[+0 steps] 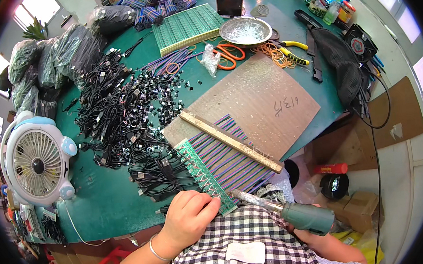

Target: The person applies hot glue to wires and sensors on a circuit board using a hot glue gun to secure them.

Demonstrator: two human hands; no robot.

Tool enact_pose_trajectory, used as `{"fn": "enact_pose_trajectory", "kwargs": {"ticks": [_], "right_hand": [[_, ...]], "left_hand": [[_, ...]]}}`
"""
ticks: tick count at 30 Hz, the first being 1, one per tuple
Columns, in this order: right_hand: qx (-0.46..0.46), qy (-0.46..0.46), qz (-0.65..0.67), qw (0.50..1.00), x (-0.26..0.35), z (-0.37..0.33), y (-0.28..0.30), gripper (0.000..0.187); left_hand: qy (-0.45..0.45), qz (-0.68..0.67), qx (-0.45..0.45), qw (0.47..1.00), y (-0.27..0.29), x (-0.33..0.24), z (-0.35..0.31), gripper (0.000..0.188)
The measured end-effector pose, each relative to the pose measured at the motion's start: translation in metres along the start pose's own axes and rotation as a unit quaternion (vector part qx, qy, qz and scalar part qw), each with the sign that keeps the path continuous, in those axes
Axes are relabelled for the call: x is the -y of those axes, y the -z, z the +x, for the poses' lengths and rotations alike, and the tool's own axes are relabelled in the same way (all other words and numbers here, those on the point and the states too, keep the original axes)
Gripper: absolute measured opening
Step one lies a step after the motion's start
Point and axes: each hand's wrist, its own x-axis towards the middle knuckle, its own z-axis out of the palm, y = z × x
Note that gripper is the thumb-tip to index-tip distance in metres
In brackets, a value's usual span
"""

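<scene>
Checked apron [207, 245] nearest me; my left hand [190, 216] curls, hold unclear, at the near end of the green strip [209, 181], left of the wires [238, 167]. My right hand [311, 239] grips the gun-shaped tool [307, 217]; I'd judge most leads [198, 171] joined, that end remaining.

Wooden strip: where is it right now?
In the head view, the wooden strip lies just right of the middle, across the coloured wires on the brown board, up and right of the narrow green circuit board.
</scene>
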Motion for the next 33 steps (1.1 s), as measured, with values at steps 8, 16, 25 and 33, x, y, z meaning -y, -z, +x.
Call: {"fn": "enact_pose_trajectory", "kwargs": {"ticks": [8, 16, 25, 33], "right_hand": [[-0.028, 0.035, -0.051, 0.998, 0.011, 0.005, -0.005, 0.026], [-0.037, 0.106, -0.133, 0.985, 0.008, 0.008, -0.007, 0.025], [-0.012, 0.085, -0.158, 0.984, 0.007, 0.007, -0.004, 0.023], [-0.022, -0.011, -0.044, 0.999, -0.008, -0.007, 0.007, 0.022]], "left_hand": [[0.008, -0.031, 0.009, 0.999, 0.004, 0.003, 0.002, 0.020], [0.022, -0.046, 0.008, 0.999, 0.005, 0.001, 0.006, 0.021], [0.039, -0.047, 0.027, 0.998, 0.007, 0.001, 0.008, 0.022], [0.038, -0.037, 0.053, 0.997, 0.010, -0.002, 0.009, 0.021]]}}
